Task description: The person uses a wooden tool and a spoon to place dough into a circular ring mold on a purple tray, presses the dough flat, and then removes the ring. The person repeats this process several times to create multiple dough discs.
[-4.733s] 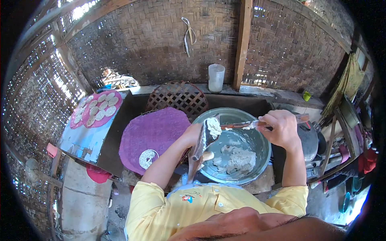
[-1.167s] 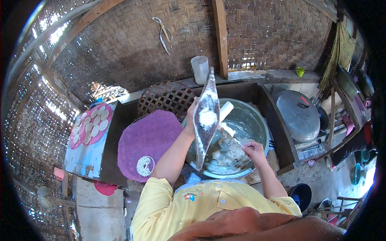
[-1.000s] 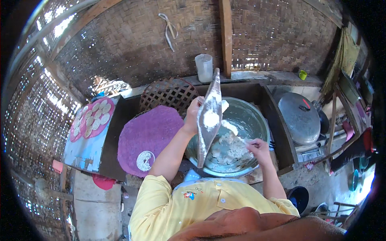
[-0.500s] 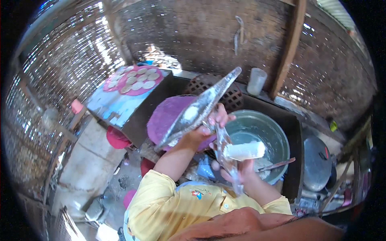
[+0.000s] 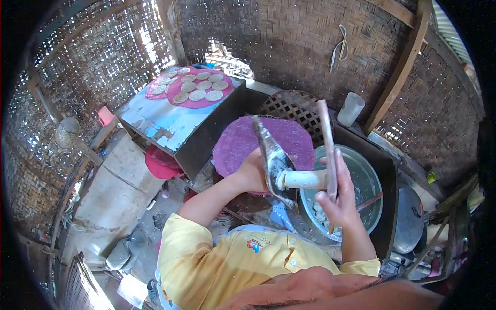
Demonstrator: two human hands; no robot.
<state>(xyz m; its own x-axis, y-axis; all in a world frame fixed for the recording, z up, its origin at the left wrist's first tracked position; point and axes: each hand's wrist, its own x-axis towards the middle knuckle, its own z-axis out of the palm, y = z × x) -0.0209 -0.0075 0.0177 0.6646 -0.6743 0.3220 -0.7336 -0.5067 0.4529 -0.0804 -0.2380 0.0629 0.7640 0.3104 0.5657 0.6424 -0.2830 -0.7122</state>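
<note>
My left hand [image 5: 251, 173] is wrapped around the back of a dark, pointed flat board [image 5: 267, 140], its face smeared with white dough. In my right hand [image 5: 343, 194] is a second flat board [image 5: 326, 129], held almost edge-on. Fixed to or pressed against that board, a short white cylinder [image 5: 305, 179] spans the gap, and its left end meets the dough on the left board. Below my right hand stands a large grey-green basin [image 5: 378, 178] with white dough [image 5: 320, 213] and a stick [image 5: 369, 201] in it. A round purple sheet [image 5: 237, 137] lies beyond my left hand.
At the far left, several pale flat discs [image 5: 197, 95] lie on a pink sheet [image 5: 227, 82] atop a blue-and-white table [image 5: 155, 121]. A lattice basket [image 5: 289, 103] and a translucent cup [image 5: 351, 109] stand along the woven wall. A lidded metal pot [image 5: 408, 219] sits right of the basin.
The left board has turned from lying tilted to nearly edge-on. The right board swung upright, bringing the white cylinder's end against the left board. The view has shifted slightly.
</note>
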